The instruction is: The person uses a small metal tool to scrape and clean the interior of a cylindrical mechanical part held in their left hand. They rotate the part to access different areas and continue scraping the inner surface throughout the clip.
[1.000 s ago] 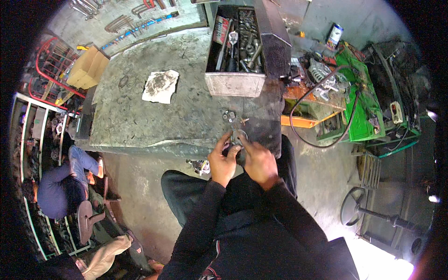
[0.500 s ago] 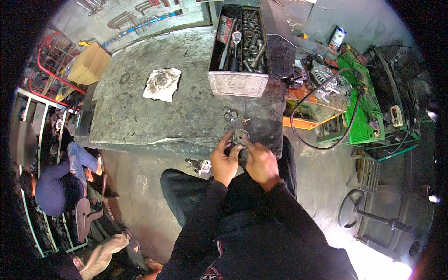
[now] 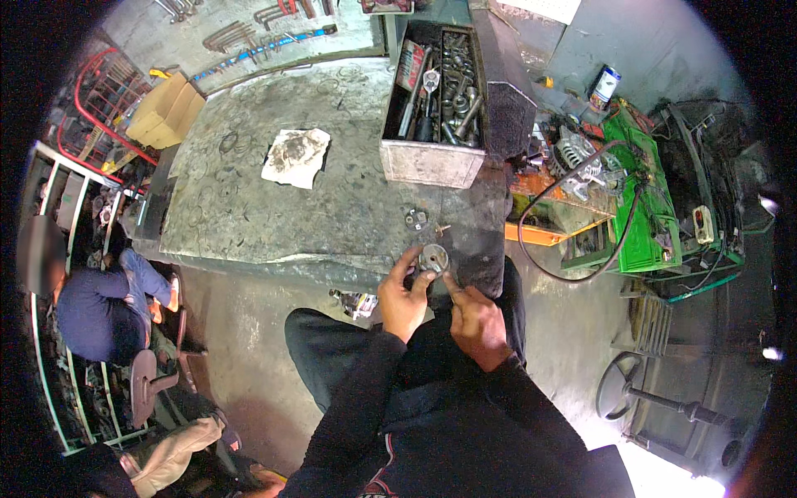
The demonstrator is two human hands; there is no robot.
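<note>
Left hand (image 3: 403, 300) gripping round silvery dark-centred metal part (image 3: 433, 258), right hand (image 3: 479, 324) half-curled, hold unclear

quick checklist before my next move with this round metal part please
1. Left hand gripping the round metal part: ok, between fingers and thumb.
2. Right index fingertip pressing on it: cannot tell, it is right at the edge.
3. Inside of the part clean: cannot tell, too small.
4. Small metal piece close by: ok, on the bench just beyond.
5. Toolbox open: ok, tools show inside.
</note>
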